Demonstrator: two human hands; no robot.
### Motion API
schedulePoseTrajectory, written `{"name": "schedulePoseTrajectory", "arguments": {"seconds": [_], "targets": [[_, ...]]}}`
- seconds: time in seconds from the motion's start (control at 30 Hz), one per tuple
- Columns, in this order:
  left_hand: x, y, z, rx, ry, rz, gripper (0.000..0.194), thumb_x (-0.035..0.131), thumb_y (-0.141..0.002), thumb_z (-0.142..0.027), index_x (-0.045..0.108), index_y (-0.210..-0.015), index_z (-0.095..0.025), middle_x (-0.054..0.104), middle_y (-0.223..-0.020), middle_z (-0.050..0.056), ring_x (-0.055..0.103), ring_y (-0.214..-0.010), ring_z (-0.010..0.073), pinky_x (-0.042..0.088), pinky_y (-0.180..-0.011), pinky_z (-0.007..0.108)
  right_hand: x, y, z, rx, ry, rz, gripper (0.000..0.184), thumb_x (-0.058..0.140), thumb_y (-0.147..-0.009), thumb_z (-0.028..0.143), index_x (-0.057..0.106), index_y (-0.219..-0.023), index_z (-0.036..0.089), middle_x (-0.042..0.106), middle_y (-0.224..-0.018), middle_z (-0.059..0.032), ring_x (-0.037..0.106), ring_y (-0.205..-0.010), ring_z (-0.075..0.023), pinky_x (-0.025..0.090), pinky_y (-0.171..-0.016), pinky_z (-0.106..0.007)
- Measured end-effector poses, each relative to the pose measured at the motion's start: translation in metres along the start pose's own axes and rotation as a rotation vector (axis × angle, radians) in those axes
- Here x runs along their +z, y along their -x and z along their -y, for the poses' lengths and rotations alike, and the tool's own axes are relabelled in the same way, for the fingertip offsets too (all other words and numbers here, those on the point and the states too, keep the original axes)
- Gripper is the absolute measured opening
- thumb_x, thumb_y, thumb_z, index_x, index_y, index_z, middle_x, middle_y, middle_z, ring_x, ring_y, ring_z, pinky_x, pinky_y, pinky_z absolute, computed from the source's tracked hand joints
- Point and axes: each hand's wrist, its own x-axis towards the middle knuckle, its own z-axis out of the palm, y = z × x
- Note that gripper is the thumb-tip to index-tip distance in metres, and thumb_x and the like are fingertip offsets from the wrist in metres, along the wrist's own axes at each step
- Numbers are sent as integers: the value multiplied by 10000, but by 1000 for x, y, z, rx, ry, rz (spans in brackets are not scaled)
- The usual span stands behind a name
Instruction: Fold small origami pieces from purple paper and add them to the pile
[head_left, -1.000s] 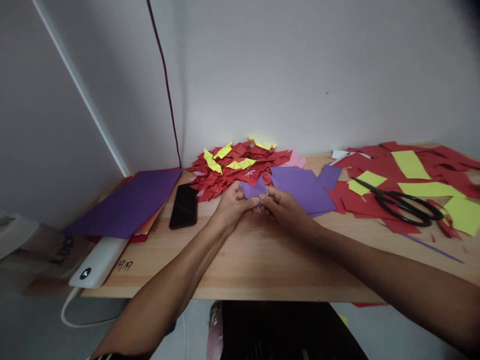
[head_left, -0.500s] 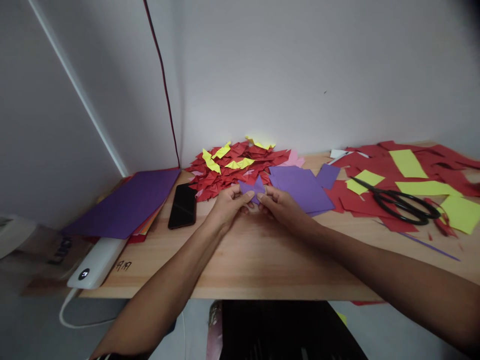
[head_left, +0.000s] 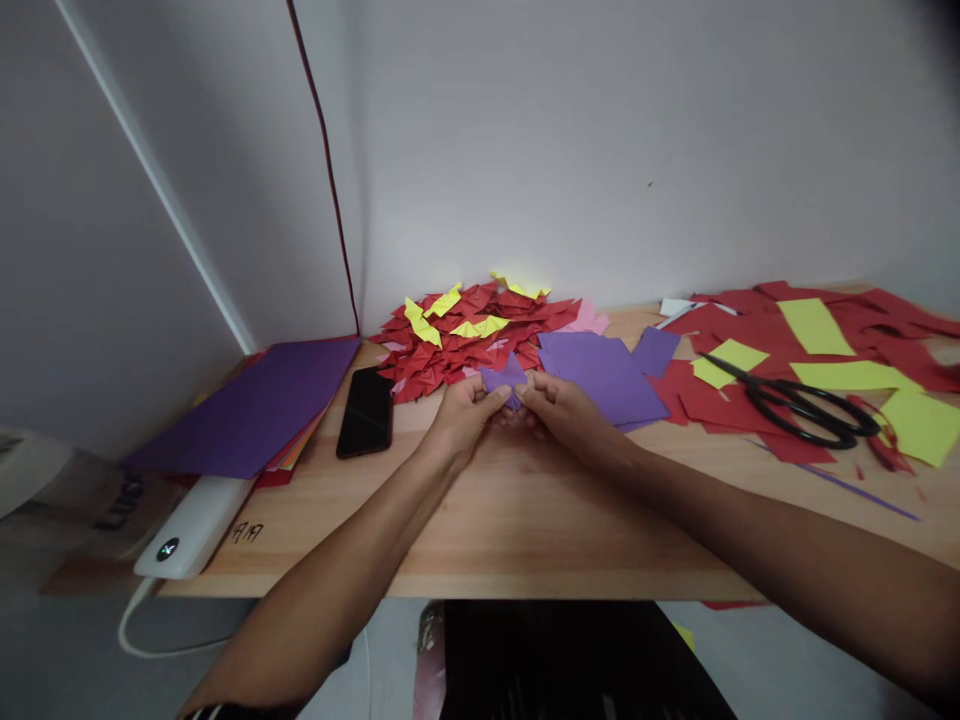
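Note:
A small folded piece of purple paper (head_left: 504,375) is pinched between both hands above the wooden table (head_left: 480,530). My left hand (head_left: 466,408) grips its left side, thumb on the near face. On its right side my right hand (head_left: 553,402) does the same, and the thumbs almost meet. Fingers hide the paper's lower part. Just behind lies a heap of folded red paper pieces (head_left: 427,368) with a few yellow ones (head_left: 481,327) on top. To the right of the hands rests a stack of purple paper squares (head_left: 600,370).
Black-handled scissors (head_left: 802,412) lie on red paper scraps (head_left: 742,405) at the right, among yellow pieces (head_left: 817,328). A black phone (head_left: 365,412) is left of the hands. Large purple sheets (head_left: 255,405) overlap a white power bank (head_left: 196,525) with a cable.
My hands spread slightly apart at the paper half a second ago and are now closer together again. The purple paper's sides look drawn inward. The view has shifted slightly.

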Motion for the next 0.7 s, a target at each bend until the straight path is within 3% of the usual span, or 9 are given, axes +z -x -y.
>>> {"name": "schedulePoseTrajectory", "arguments": {"seconds": [0.27, 0.7], "targets": [[2, 4, -3, 53, -86, -43, 240, 742, -710, -306, 610, -739, -108, 623, -614, 21, 554, -548, 93, 413, -563, 207, -5, -1, -1, -1, 100, 62, 291, 530, -874, 436, 518, -717, 191, 575, -626, 13, 486, -476, -89, 372, -447, -227], [3, 2, 2, 78, -63, -90, 246, 725, -707, -308, 564, -751, -128, 622, -605, 10, 558, -518, 91, 434, -550, 212, -1, 2, 5, 7, 33, 65, 316, 525, -884, 441, 529, -702, 181, 561, -618, 17, 477, -465, -82, 361, -445, -230]]}}
